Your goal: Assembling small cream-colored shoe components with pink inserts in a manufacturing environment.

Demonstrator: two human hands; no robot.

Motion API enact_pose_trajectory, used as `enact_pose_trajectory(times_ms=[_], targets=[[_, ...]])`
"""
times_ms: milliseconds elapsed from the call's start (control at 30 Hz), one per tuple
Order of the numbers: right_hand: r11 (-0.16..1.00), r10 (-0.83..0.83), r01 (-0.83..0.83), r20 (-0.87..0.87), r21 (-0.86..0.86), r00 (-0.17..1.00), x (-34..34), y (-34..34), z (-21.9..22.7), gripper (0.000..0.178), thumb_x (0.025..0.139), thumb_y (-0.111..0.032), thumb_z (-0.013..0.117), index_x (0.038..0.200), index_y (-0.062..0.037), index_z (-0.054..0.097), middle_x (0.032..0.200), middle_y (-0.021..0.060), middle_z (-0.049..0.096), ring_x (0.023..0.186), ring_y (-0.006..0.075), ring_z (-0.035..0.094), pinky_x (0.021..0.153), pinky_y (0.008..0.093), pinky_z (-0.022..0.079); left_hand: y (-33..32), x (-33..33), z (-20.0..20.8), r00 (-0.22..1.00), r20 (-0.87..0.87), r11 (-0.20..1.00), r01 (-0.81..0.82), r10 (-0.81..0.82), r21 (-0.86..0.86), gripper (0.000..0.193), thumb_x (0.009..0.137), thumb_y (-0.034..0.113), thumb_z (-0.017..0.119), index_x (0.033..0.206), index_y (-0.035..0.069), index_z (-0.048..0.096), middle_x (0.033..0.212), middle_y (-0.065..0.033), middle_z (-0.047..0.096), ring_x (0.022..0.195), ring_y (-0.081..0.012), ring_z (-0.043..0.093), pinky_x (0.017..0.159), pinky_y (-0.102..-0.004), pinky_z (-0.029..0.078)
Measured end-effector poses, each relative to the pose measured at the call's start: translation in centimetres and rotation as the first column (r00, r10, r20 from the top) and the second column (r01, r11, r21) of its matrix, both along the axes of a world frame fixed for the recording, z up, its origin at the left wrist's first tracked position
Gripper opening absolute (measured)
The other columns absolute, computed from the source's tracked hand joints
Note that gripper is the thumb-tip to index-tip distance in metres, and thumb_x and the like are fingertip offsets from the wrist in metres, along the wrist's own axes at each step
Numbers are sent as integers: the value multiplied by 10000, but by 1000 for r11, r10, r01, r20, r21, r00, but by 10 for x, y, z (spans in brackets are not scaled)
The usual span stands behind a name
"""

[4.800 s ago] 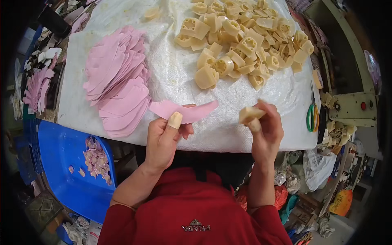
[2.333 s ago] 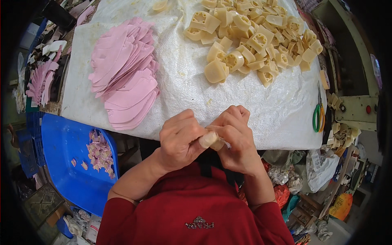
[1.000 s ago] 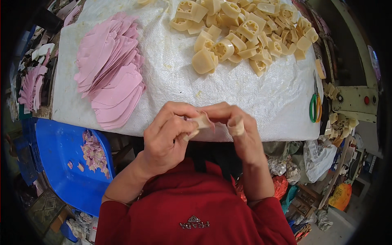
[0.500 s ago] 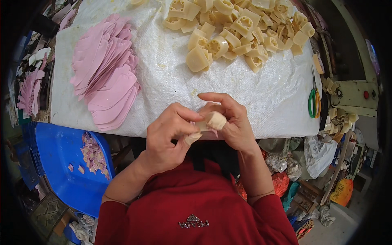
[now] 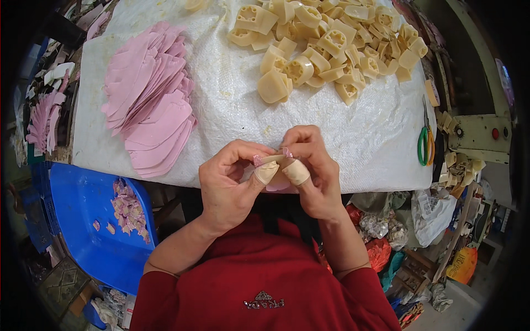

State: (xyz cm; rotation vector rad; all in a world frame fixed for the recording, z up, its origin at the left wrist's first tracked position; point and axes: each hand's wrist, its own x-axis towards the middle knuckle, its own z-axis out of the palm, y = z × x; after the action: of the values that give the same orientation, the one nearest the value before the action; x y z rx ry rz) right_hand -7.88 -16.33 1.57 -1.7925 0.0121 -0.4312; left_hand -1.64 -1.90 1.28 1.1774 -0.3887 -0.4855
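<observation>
Just off the table's near edge, my left hand (image 5: 226, 174) and my right hand (image 5: 320, 176) meet around a small beige moulded piece, which looks like a shoe heel (image 5: 280, 176). Pink covering material (image 5: 258, 160) shows at its upper corners, with more pink below it. Both thumbs press on the side facing me, and the other fingers curl behind it. Each thumb wears a beige finger cover. My hands partly hide the heel. A fanned stack of thin pink cut sheets (image 5: 160, 121) lies to the left. Beyond my hands is a pile of similar beige heels (image 5: 334, 41).
White woven sheeting (image 5: 226, 105) covers the table. Scissors with green and orange handles (image 5: 425, 146) lie at its right edge. A blue basin (image 5: 83, 204), lower left, holds small pinkish and beige scraps (image 5: 131, 212). Plastic bags (image 5: 433, 215) and clutter fill the lower right.
The heel has been turned, and both thumbs now lie side by side against it. My right index finger, raised before, has curled in behind it. The whole view has shifted slightly.
</observation>
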Motion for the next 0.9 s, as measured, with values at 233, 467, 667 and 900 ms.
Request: enact_pose_trajectory(times_ms=[233,467,667,900], targets=[[999,-27,27,5,-44,1000,-3,2,0,109,881,-160,589,873,-57,555,957,100,533,939,246,466,860,349,384,0,-8,1,993,120,989,-22,4,146,148,809,80,717,851,-2,601,1001,-133,613,893,-187,606,783,-273,486],[911,134,-180,148,370,980,-8,-4,0,263,830,-191,658,1038,-39,606,1029,88,561,1010,223,490,917,356,373,4,10,3,817,575,974,-159,37,164,145,707,104,769,795,84,655,1097,-105,559,984,-243,504,776,-326,420],[887,254,-154,-181,436,950,-8,-26,12,498,762,-149,729,1207,-7,555,1123,113,614,1035,199,564,903,330,425,6,11,-5,613,789,982,-170,39,84,238,614,30,775,809,124,676,1087,-98,566,985,-294,510,794,-349,428],[990,138,-138,-6,-16,990,-7,-29,14,457,657,-70,752,1089,-47,605,958,76,665,876,237,613,813,338,470,13,8,4,857,508,997,62,-80,52,394,882,364,607,1147,73,636,1208,-136,522,984,-252,530,846,-357,429]])
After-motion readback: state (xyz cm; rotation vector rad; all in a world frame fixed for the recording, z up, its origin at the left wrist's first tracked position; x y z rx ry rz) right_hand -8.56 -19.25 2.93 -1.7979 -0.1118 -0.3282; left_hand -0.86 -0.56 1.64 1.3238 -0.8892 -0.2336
